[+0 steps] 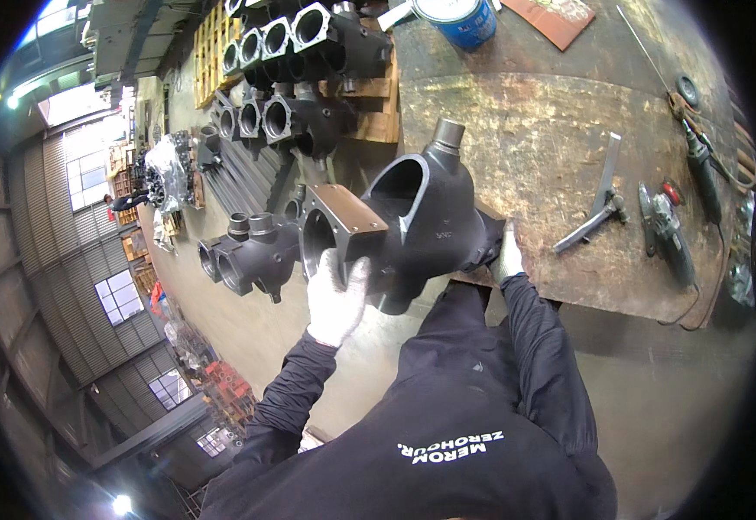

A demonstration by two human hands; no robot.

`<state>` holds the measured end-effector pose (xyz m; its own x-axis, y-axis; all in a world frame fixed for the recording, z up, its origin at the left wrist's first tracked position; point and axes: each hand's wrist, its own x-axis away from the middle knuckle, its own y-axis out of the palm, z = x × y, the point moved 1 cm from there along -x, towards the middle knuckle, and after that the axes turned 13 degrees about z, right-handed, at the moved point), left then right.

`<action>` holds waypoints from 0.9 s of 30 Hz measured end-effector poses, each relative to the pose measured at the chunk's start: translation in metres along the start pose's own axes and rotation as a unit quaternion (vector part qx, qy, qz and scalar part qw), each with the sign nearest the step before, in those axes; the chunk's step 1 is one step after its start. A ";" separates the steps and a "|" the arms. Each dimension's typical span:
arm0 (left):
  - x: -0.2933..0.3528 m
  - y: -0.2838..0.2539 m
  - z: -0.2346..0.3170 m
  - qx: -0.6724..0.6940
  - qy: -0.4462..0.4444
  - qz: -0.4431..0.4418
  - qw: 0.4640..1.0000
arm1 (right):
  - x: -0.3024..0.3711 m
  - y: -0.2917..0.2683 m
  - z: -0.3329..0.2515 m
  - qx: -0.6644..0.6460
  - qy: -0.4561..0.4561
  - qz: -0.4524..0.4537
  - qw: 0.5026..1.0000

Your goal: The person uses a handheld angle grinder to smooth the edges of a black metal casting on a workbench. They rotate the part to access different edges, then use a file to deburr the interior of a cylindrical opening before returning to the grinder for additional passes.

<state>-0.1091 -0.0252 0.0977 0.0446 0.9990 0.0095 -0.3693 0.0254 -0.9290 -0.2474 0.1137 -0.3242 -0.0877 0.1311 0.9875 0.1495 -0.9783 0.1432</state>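
A large black metal casting point(443, 227) with a big oval opening, a bare metal stub on top and a square machined flange point(350, 210) is in front of me at the table's left edge. My left hand point(336, 299), in a white glove, grips the flange end from below, thumb and fingers apart around its edge. My right hand point(509, 253), also gloved, is closed on the narrow opposite end; part of its fingers is hidden behind the casting. The casting is tilted, its flange end out past the table edge.
The worn metal worktable point(499, 113) carries a hammer point(590, 224), a flat metal bar point(606, 169), an angle grinder point(672, 238), another corded power tool point(701, 165) and a blue can point(457, 22). More black castings point(252, 251) stand at left, some on wooden pallets point(378, 108).
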 end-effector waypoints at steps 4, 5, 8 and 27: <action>-0.014 -0.008 -0.031 0.086 -0.079 -0.070 0.991 | 0.008 -0.002 0.009 0.009 -0.008 -0.047 0.999; -0.019 -0.012 -0.040 0.034 -0.064 -0.077 0.994 | 0.012 0.000 0.007 0.040 -0.018 -0.036 0.998; -0.036 -0.014 -0.066 0.072 -0.077 -0.085 0.991 | 0.023 0.015 -0.008 0.085 -0.057 -0.023 0.994; -0.129 0.053 -0.138 0.278 -0.144 -0.172 0.934 | 0.150 0.003 -0.041 0.205 -0.235 0.259 0.914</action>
<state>-0.0061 -0.1574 -0.0035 0.0283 0.8950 0.4452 -0.8080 0.2827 -0.5169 -0.3007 0.1235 -0.1783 0.5180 -0.1833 0.8355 0.4166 -0.7991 -0.4335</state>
